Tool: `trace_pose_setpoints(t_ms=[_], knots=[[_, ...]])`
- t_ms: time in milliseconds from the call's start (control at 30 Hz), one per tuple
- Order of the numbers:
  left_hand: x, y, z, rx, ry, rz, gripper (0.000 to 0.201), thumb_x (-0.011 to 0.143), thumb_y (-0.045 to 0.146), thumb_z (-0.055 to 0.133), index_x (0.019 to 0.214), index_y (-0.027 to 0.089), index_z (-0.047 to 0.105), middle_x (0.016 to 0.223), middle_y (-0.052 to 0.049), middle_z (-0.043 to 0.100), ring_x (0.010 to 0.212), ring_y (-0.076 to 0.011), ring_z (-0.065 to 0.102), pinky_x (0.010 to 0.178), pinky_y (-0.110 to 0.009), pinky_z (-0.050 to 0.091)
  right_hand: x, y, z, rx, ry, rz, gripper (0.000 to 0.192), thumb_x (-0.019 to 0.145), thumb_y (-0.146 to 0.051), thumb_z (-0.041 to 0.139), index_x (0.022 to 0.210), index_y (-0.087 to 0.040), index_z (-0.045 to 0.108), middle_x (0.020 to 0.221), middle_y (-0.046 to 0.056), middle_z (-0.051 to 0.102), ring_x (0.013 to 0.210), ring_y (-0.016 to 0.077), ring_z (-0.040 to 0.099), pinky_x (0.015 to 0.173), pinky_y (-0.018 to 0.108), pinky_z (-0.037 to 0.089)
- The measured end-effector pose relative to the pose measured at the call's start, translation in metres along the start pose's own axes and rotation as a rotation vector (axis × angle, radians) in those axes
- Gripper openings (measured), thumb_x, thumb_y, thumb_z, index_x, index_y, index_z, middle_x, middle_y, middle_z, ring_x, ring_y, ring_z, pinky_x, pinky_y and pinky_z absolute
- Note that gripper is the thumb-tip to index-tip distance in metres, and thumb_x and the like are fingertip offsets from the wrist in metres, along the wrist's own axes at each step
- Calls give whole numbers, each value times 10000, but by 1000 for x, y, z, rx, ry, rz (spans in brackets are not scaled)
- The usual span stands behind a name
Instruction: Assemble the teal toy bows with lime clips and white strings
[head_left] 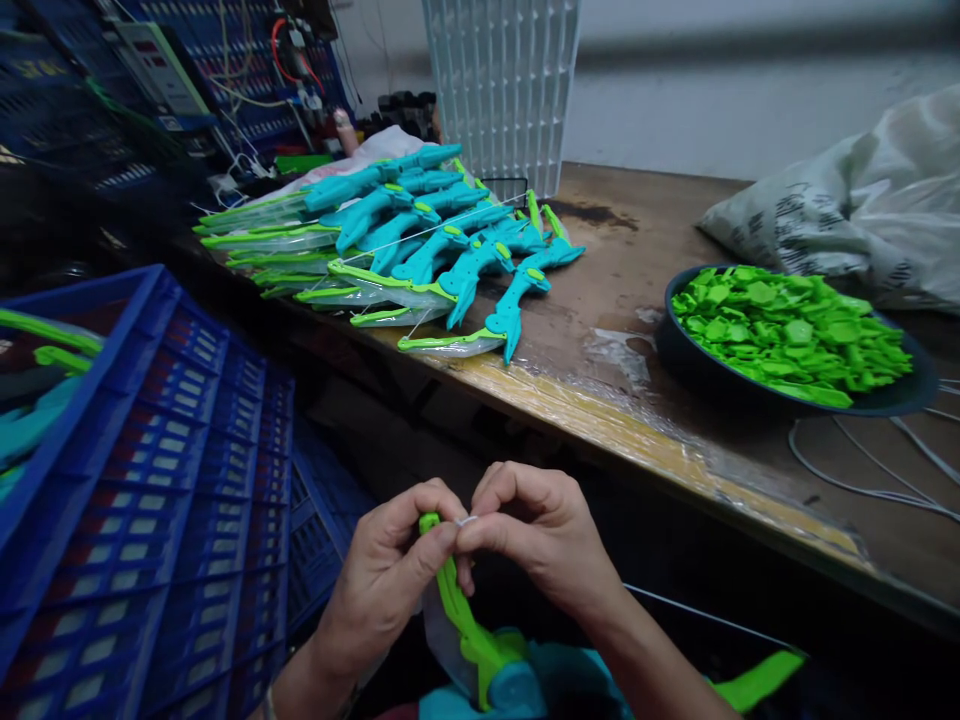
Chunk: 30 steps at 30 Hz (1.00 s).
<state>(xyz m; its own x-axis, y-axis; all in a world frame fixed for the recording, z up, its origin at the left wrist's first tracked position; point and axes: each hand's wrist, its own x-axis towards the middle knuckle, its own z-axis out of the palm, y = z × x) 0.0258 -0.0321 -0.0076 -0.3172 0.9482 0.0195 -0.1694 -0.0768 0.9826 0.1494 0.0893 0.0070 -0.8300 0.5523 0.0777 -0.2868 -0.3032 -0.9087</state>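
A toy bow [478, 640] with a turquoise middle and lime-green limbs rests low in front of me, partly hidden by my right forearm. My left hand [379, 575] is closed around the bow's upper green tip, its thumb and fingertips pressed at the white string [466, 520]. Facing it, my right hand [551, 535] pinches that string between thumb and index finger. Both sets of fingertips nearly touch, so the string's end is mostly hidden. Further right, the string stretches toward the bow's other green limb [761, 682].
Several similar toy bows [439, 240] lie piled on the workbench [600, 300]. A dark bowl [667, 345] holds green plastic pieces, beside a plastic sack [847, 195] and loose white cord [840, 480]. At left stands a blue crate [150, 480]; a grey plastic grid [502, 90] stands behind.
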Motion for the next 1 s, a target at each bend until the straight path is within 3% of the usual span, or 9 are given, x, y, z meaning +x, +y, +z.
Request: trace_pose_setpoints(t_ms=[267,567,767,867,1000], knots=[[1,-2,-3,-25,-6,-15,178,1006,319,596,902,196,673,779,8,590,617,-119,649,599,-239,501,4,0,-9,-366,-43,-241,335,872,-413,784,688,-153,680,641,-8,661,558,91,606,536,207,470],[1,-3,2,-36,126,-167,265,1008,391,576,841,186,587,634,30,592,513,-106,590,514,-206,488,6,5,-8,-740,-103,-572,218,1011,-258,611,813,-167,617,718,14,650,661,109,584,606,236,455],[4,-7,6,-89,145,-178,257,1008,384,571,838,192,572,608,29,590,517,-102,550,507,-196,462,-5,1,2,-891,-28,-513,148,1002,-81,483,947,-170,588,852,51,638,778,148,573,676,270,499],[6,-8,3,-125,143,-195,239,979,380,621,840,188,591,623,37,562,505,-90,525,479,-183,437,-5,-3,3,-940,-31,-593,160,992,-68,458,981,-164,586,1038,103,657,914,176,595,745,300,538],[8,-9,0,-133,153,-213,270,933,394,686,796,178,600,633,37,556,499,-81,511,467,-178,427,-4,-5,2,-1074,-124,-620,200,1008,-77,418,903,-158,569,929,89,626,844,180,547,699,303,506]])
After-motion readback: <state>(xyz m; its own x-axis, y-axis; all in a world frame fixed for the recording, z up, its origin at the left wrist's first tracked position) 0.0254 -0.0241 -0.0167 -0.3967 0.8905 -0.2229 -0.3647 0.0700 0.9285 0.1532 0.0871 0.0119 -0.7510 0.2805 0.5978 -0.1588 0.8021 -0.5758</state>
